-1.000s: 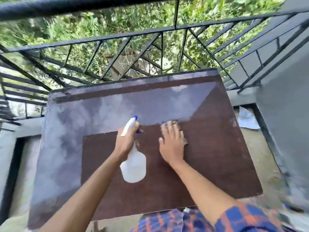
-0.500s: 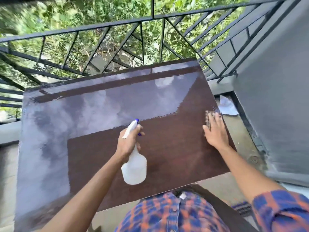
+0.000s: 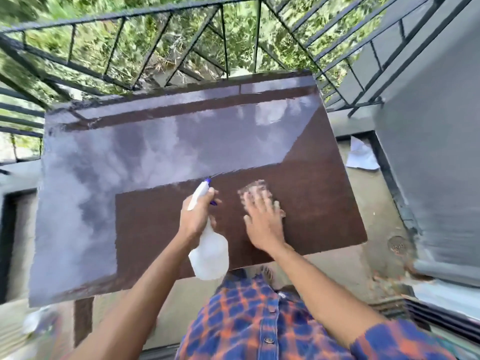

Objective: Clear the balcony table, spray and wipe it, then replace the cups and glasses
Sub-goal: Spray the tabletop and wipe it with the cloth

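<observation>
The brown balcony table (image 3: 324,203) is glossy and bare, with sky reflected on its far and left parts. My left hand (image 3: 197,216) grips the neck of a white spray bottle (image 3: 210,253) with a blue nozzle tip, held above the table's near edge. My right hand (image 3: 262,222) lies flat with spread fingers on a pale cloth (image 3: 255,189), pressing it onto the table near the middle; only the cloth's far edge shows past the fingertips. No cups or glasses are in view.
A black metal railing (image 3: 226,55) runs behind the table with green foliage beyond. A grey wall (image 3: 428,152) stands at the right. A white paper scrap (image 3: 361,157) and a floor drain (image 3: 397,245) lie on the floor right of the table.
My right hand slid the cloth from the table's middle out to its right edge and back to the middle. The left hand kept holding the spray bottle in about the same place.
</observation>
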The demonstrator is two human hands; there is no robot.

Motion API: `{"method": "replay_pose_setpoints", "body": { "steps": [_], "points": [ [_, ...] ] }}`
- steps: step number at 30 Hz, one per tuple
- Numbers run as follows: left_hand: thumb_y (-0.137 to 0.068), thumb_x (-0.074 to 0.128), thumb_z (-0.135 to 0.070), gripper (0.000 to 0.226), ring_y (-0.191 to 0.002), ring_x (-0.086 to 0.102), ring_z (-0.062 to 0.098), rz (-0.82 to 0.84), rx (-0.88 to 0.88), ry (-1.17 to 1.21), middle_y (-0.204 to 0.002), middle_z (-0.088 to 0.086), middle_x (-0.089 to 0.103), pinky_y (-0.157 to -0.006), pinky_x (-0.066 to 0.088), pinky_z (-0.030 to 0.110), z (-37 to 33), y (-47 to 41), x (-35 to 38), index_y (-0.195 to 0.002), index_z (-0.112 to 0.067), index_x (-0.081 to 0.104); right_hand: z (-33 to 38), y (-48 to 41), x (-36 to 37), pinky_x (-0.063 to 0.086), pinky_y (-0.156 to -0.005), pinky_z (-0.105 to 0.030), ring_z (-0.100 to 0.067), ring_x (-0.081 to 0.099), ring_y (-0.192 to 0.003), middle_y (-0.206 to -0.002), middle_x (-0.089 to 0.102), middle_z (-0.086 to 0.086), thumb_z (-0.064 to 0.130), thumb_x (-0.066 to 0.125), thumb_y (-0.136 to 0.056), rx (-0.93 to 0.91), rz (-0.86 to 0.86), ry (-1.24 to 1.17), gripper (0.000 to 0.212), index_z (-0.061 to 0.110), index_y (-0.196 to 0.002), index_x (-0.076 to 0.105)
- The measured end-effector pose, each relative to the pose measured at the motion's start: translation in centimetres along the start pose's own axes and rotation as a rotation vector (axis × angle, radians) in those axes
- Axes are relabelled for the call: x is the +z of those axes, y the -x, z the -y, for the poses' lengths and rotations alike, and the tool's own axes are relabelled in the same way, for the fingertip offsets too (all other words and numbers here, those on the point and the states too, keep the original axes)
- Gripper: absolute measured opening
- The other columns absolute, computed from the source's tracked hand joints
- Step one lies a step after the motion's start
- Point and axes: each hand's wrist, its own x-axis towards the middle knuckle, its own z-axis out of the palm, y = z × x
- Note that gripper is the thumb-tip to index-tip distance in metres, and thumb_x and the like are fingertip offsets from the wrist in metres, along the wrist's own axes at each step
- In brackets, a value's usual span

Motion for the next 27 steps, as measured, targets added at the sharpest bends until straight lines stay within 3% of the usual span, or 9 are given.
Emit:
{"method": "replay_pose_setpoints", "body": {
  "steps": [4, 8, 12, 15, 17, 21, 27],
  "points": [
    [-0.103, 0.057, -0.027, 0.025, -0.046, 0.056, 0.010, -0.073, 0.039, 0.034, -0.082, 0.006, 0.071, -0.047, 0.048, 0.026, 1.6, 2.3, 0.1, -0.101, -0.007, 0.073, 2.2, 1.7, 1.0, 0.012, -0.121, -0.058, -0.023, 0.010, -0.155, -0.169, 0.012, 0.005, 0.025, 0.058, -0.092, -0.418, 0.160, -0.012, 0.072, 0.031, -0.157, 0.028],
    [-0.104, 0.057, -0.024, 0.024, -0.037, 0.046, 0.008, -0.095, 0.043, 0.067, -0.086, 0.011, 0.068, -0.038, 0.044, 0.024, 3.2, 4.3, 0.8, -0.101, -0.005, 0.071, -3.7, 5.3, 0.8, 0.015, -0.122, -0.051, -0.021, 0.019, -0.154, -0.167, 0.020, 0.008, 0.030, 0.057, -0.095, -0.663, 0.169, 0.048, 0.066, 0.034, -0.156, 0.032],
    [-0.101, 0.058, -0.032, 0.026, -0.035, 0.044, 0.019, -0.075, 0.040, 0.047, -0.091, 0.012, 0.070, -0.040, 0.043, 0.028, 4.5, 5.9, 2.2, -0.101, -0.009, 0.071, -13.3, 5.5, -2.0, 0.017, -0.124, -0.046, -0.020, 0.013, -0.155, -0.168, 0.013, 0.007, 0.039, 0.050, -0.100, -0.335, 0.093, 0.037, 0.063, 0.036, -0.158, 0.025],
    [-0.092, 0.060, -0.040, 0.033, -0.034, 0.044, 0.019, -0.044, 0.045, 0.055, -0.087, 0.008, 0.071, -0.040, 0.042, 0.027, 4.6, 7.0, 3.7, -0.099, -0.010, 0.072, -19.7, 4.0, -5.1, 0.019, -0.124, -0.046, -0.025, 0.012, -0.156, -0.169, 0.011, 0.000, 0.031, 0.052, -0.101, -0.043, 0.018, -0.004, 0.065, 0.028, -0.159, 0.024],
    [-0.090, 0.060, -0.042, 0.035, -0.035, 0.044, 0.019, -0.023, 0.051, 0.050, -0.089, 0.009, 0.071, -0.041, 0.043, 0.029, 4.7, 7.6, 4.8, -0.099, -0.010, 0.072, -22.7, 3.8, -6.5, 0.020, -0.123, -0.045, -0.029, 0.011, -0.156, -0.169, 0.009, -0.005, 0.025, 0.053, -0.101, 0.057, 0.009, -0.032, 0.066, 0.022, -0.160, 0.023],
    [-0.091, 0.059, -0.043, 0.035, -0.036, 0.045, 0.022, 0.031, 0.069, 0.040, -0.094, 0.013, 0.073, -0.046, 0.045, 0.032, 4.6, 8.4, 6.5, -0.100, -0.012, 0.073, -23.7, 5.6, -6.2, 0.018, -0.124, -0.042, -0.030, 0.012, -0.155, -0.169, 0.010, -0.007, 0.019, 0.054, -0.100, 0.190, -0.018, -0.113, 0.067, 0.020, -0.160, 0.024],
    [-0.091, 0.059, -0.043, 0.030, -0.036, 0.046, 0.025, 0.056, 0.080, -0.002, -0.093, 0.010, 0.074, -0.045, 0.043, 0.031, 4.5, 9.4, 6.8, -0.096, -0.017, 0.074, -19.6, 11.3, -1.1, 0.025, -0.121, -0.052, -0.038, 0.025, -0.150, -0.164, 0.028, -0.015, 0.015, 0.059, -0.096, 0.411, -0.275, -0.129, 0.061, 0.013, -0.153, 0.040]
  ]
}}
